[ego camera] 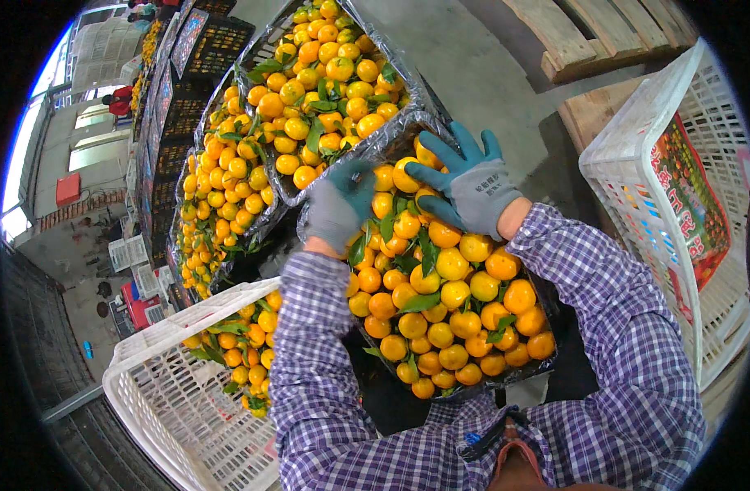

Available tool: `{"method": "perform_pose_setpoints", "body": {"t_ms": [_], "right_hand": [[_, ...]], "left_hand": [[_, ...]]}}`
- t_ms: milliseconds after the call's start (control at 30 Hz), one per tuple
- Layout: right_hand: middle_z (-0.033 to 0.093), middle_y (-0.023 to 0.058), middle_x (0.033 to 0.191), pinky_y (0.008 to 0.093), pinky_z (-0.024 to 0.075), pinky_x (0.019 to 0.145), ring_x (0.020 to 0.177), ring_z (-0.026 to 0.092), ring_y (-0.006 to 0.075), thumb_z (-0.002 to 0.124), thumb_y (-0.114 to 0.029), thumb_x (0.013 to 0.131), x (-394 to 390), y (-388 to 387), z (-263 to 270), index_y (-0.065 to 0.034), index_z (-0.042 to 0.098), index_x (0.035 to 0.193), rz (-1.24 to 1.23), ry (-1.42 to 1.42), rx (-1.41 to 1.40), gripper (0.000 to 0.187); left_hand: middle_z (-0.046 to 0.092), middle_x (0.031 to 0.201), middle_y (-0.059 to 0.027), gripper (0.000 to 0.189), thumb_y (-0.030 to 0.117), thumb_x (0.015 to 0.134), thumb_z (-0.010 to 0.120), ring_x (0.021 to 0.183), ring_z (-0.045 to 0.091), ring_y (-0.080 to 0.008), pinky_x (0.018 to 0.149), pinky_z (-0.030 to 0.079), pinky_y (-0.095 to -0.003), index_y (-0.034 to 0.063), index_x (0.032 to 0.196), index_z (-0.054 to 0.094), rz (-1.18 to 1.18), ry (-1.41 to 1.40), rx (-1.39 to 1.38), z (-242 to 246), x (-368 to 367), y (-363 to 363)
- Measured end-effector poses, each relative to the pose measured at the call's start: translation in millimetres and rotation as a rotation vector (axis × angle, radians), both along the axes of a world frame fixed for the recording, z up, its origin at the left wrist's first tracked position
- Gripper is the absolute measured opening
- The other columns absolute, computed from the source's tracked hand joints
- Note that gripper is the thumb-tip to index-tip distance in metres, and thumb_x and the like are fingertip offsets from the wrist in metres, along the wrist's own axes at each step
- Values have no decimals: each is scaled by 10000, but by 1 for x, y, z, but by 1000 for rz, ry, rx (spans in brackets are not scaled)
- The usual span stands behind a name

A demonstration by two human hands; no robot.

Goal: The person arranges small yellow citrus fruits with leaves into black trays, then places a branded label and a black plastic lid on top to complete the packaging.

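Directly before me is a box of orange and yellow mandarins (455, 294), some with green leaves (429, 251). A dark plastic liner (430, 123) shows at its far corner. My right hand (467, 178), in a grey glove with teal fingers, lies over the far right corner of the fruit. Its fingers are spread, the lower ones against the mandarins. My left hand (338, 205), gloved alike, is at the far left edge of the same box. Motion blurs it, and whether its bent fingers hold a fruit cannot be made out.
Two more lined boxes of mandarins (313, 80) (221, 184) adjoin at the far left. A white plastic crate (191, 423) with loose mandarins stands at lower left. Another white crate (663, 141) at right contains a printed sheet. Wooden pallets (571, 37), stacked boxes (166, 123) and a person (120, 101) appear beyond.
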State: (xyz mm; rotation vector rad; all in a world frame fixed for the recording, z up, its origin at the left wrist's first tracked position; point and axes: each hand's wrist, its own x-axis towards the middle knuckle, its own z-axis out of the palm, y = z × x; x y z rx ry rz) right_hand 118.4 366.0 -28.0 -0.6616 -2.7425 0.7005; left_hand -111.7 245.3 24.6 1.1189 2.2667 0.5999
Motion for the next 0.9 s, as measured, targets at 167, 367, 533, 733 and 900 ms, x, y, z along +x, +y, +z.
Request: {"method": "perform_pose_setpoints", "body": {"t_ms": [167,367,533,733,900], "right_hand": [[375,103,1645,762,189,1141,1492,308,463,566,-593,957,0,-1,0,-346,609,1435,0,13,-1,541],[393,121,1629,738,215,1141,1470,330,475,577,-579,951,1,-1,0,-329,618,1423,-7,81,7,535],[389,149,1625,730,243,1134,1457,346,491,568,-570,961,2,0,-5,-309,613,1424,6,79,7,534],[387,120,1638,736,226,1130,1478,321,484,568,-614,944,-1,-2,-14,-324,626,1418,-5,112,29,559],[385,103,1644,737,202,1139,1482,323,463,576,-627,933,-2,-3,-17,-375,617,1423,-19,114,40,552]], "left_hand": [[724,1039,-64,319,142,934,723,820,647,-158,710,538,-302,-3,1214,679,363,67,310,-1,-119,37],[502,1532,-231,689,139,920,726,1369,531,-392,1121,467,-465,102,1547,443,108,517,-342,-27,-167,69],[452,1576,-223,779,249,902,763,1436,462,-389,1154,445,-448,129,1582,402,222,640,-624,-37,-151,92],[601,1271,-250,789,340,765,891,1187,585,-373,991,503,-460,-30,1351,515,300,583,166,-1,-106,26],[601,1170,-158,690,166,727,885,1065,616,-255,963,523,-386,-40,1280,528,259,208,251,17,-1,-56]]}}
